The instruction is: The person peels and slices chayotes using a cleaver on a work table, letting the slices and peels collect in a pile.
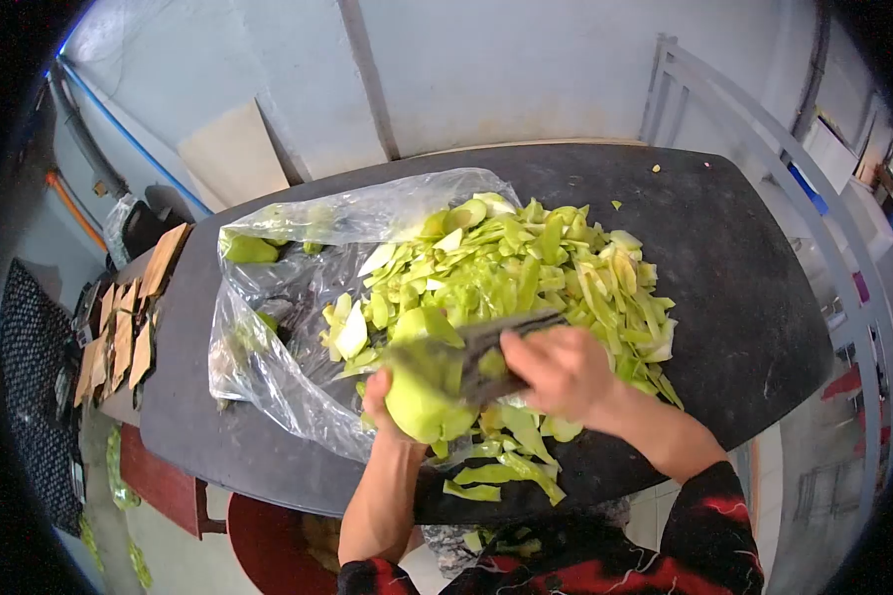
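Note:
My left hand (380, 405) is wrapped round a large pale green fruit (429, 402) with its skin off, perhaps a green mango. My right hand (563, 374) is closed on a knife (493, 359) with a broad dark blade, smeared by motion. The blade lies across the fruit's right and upper side; whether it is cutting in cannot be made out. Behind both hands spreads a big heap of green slices (526, 258), partly on a clear plastic bag (308, 392). Loose peel strips (511, 474) lie near the table's front edge.
Whole green fruit (248, 248) sits inside the bag at the left. The dark table (734, 288) has rounded corners. Cardboard pieces (126, 332) stand at its left, a grey metal rail (764, 109) at its right. A red tub (278, 545) is below the front edge.

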Demonstrator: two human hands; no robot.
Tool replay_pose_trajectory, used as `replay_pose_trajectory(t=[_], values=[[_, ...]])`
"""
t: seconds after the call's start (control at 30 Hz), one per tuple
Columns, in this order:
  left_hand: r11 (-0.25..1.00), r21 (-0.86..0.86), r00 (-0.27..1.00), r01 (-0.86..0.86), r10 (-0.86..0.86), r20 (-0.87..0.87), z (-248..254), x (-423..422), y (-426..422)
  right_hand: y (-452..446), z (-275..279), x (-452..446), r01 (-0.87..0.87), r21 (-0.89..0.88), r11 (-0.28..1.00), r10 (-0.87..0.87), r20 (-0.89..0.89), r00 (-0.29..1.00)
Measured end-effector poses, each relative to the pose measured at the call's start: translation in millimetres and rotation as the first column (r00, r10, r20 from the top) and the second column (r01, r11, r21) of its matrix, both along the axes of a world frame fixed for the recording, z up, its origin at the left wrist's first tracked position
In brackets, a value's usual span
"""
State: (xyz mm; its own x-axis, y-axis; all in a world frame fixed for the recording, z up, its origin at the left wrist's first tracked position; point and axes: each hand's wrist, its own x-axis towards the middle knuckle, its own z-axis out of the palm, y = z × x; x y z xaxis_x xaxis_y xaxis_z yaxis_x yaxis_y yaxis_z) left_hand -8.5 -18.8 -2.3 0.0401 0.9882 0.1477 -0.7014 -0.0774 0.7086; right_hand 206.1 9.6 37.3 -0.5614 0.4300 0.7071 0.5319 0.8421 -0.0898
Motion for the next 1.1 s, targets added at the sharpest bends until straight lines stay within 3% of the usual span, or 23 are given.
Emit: replay_pose_trajectory(t=[0.07, 0.13, 0.2, 0.27, 0.4, 0.47, 0.53, 0.57, 0.6, 0.67, 0.73, 0.87, 0.93, 1.1], values=[[0.993, -0.085, 0.995, -0.086, 0.090, 0.039, 1, 1, -1, 18, -11, 2, 0.042, -0.096, 0.994, -0.043, -0.010, 0.999], [0.996, -0.058, 0.998, 0.063, -0.062, 0.024, 3, -4, 1, 18, -9, 2, 0.049, -0.078, 0.996, -0.049, -0.004, 0.999], [0.994, -0.050, 0.994, 0.100, -0.098, 0.047, 0, -6, 2, 19, -14, 2, 0.064, -0.092, 0.994, -0.065, -0.007, 0.998], [0.922, 0.136, 0.913, 0.362, -0.380, 0.148, -12, -9, 6, 34, -26, 6, 0.226, -0.229, 0.947, -0.207, 0.102, 0.973], [0.950, 0.100, 0.919, 0.295, -0.311, 0.243, -1, 3, 3, 30, -14, 10, 0.226, -0.273, 0.935, -0.222, 0.047, 0.974], [0.983, -0.184, 0.954, -0.019, 0.073, 0.290, 3, 5, 5, 23, -8, 8, 0.195, -0.207, 0.959, -0.192, 0.036, 0.981], [0.976, -0.215, 0.950, -0.039, 0.103, 0.295, 3, 1, 7, 15, -5, 4, 0.139, -0.112, 0.984, -0.140, 0.007, 0.990], [0.964, -0.259, 0.940, -0.067, 0.148, 0.306, 3, 0, 12, 14, -8, 1, 0.083, 0.042, 0.996, -0.082, -0.030, 0.996], [0.948, -0.304, 0.930, -0.092, 0.191, 0.315, 3, 0, 15, 9, -9, -2, 0.082, 0.039, 0.996, -0.081, -0.031, 0.996], [0.922, -0.380, 0.947, -0.074, 0.185, 0.263, 7, 3, 13, -2, -6, -8, 0.055, 0.162, 0.985, -0.065, 0.063, 0.996], [0.944, -0.316, 0.921, 0.100, 0.033, 0.389, 1, 0, 10, -6, -4, -10, 0.032, 0.219, 0.975, -0.052, 0.087, 0.995], [0.951, -0.307, 0.926, 0.045, 0.076, 0.370, -2, 5, 8, -11, -7, -15, -0.042, 0.298, 0.954, 0.021, 0.073, 0.997], [0.975, -0.203, 0.939, 0.085, -0.010, 0.345, 7, 9, 4, -16, -5, -18, -0.042, 0.304, 0.952, 0.006, 0.119, 0.993], [0.977, -0.199, 0.956, 0.073, -0.012, 0.292, 4, 7, 4, -16, -9, -21, -0.037, 0.356, 0.934, -0.001, 0.106, 0.994]])
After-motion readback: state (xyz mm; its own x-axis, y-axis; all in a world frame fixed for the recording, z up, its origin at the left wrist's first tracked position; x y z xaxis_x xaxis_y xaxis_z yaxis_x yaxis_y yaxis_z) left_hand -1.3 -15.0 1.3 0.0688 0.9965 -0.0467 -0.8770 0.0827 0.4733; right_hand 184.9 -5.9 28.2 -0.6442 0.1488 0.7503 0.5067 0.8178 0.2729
